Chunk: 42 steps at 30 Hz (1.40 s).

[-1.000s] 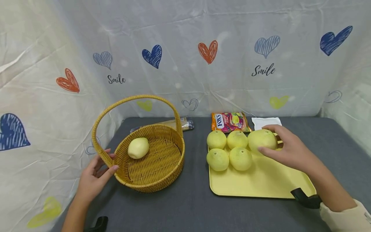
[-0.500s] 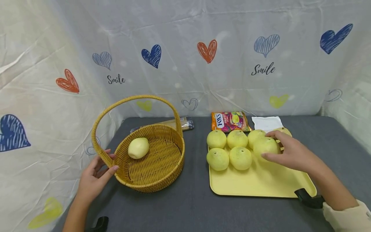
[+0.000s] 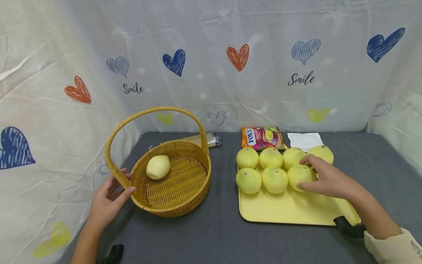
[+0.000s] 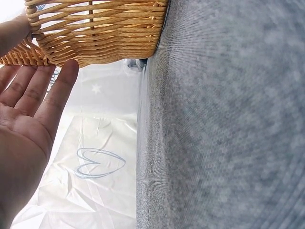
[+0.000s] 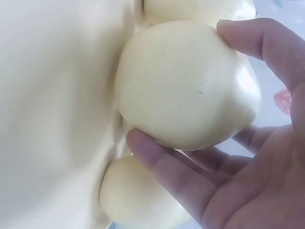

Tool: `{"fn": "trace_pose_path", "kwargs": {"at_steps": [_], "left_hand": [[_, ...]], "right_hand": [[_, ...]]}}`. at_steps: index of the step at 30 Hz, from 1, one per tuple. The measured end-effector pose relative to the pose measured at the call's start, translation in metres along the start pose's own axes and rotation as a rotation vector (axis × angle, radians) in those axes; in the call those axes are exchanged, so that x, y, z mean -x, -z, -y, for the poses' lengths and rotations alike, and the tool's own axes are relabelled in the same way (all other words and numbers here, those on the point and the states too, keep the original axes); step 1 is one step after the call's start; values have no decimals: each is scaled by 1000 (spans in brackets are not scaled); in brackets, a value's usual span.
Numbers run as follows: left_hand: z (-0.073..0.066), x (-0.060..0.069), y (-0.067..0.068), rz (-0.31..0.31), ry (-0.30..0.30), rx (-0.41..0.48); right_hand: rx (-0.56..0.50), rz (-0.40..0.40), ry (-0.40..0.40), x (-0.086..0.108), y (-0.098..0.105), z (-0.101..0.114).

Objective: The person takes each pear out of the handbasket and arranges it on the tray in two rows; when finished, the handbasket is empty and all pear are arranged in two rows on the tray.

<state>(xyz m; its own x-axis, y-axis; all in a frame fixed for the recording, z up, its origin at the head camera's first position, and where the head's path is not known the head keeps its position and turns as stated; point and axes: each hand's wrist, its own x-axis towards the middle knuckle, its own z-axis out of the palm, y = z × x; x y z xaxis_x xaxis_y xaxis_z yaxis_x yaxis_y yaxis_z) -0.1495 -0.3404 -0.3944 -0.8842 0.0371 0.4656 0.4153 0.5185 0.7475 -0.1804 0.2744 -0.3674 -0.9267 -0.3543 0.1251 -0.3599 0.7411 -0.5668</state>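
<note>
My left hand [image 3: 106, 200] holds the lower left of a woven basket's handle [image 3: 115, 168], thumb in front and fingers behind. One pale yellow grapefruit [image 3: 158, 167] lies in the tilted basket [image 3: 184, 211]. In the left wrist view, the fingertips [image 4: 71, 69] reach the basket's wicker wall [image 4: 102, 38]. My right hand [image 3: 329, 180] grips a grapefruit [image 3: 300, 177] at the right end of the front row on a yellow tray [image 3: 283, 212]. The right wrist view shows thumb and fingers around opposite sides of this grapefruit [image 5: 186, 86], which rests against the tray.
Several other grapefruits [image 3: 249, 180] stand in two rows on the tray's back part. Behind them lie a candy bag [image 3: 263, 138] and a white packet [image 3: 304, 140]. A clear-wrapped bundle [image 3: 212, 140] lies behind the basket. Grey cloth [image 3: 217, 234] covers the table.
My right hand has brought its grapefruit forward and down from above the back row onto the tray's front row, uncovering the back-row fruits. The left hand and basket have stayed put.
</note>
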Motion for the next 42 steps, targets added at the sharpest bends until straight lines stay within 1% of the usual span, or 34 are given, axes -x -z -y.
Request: {"fn": "trace_pose_path", "kwargs": {"at_steps": [8,13,22,25,30,32,35,38,41,42], "left_hand": [[-2,1,0,-10,-2,8],[-4,1,-1,-12,3,19],[-3,0,-2,-20,10,28],[-5,0,-2,-21,17,24],[-5,0,-3,-24,22,21],[-5,1,-3,-25,21,23],[-5,1,-4,-28,17,26],[-5,1,-3,-30,14,23],[-5,1,-3,-31,16,27],[-6,1,-3,-31,16,27]], "right_hand": [[-10,-4,6,0,-1,0],[-13,7,-2,0,-3,-1],[-5,8,2,0,-2,0],[8,4,12,0,0,1],[66,-8,40,-1,2,7],[86,-18,53,-4,2,12],[91,-46,87,-11,3,27],[65,-67,148,-23,1,50],[34,-55,220,-40,-7,78],[26,-35,243,-46,-10,89]]}}
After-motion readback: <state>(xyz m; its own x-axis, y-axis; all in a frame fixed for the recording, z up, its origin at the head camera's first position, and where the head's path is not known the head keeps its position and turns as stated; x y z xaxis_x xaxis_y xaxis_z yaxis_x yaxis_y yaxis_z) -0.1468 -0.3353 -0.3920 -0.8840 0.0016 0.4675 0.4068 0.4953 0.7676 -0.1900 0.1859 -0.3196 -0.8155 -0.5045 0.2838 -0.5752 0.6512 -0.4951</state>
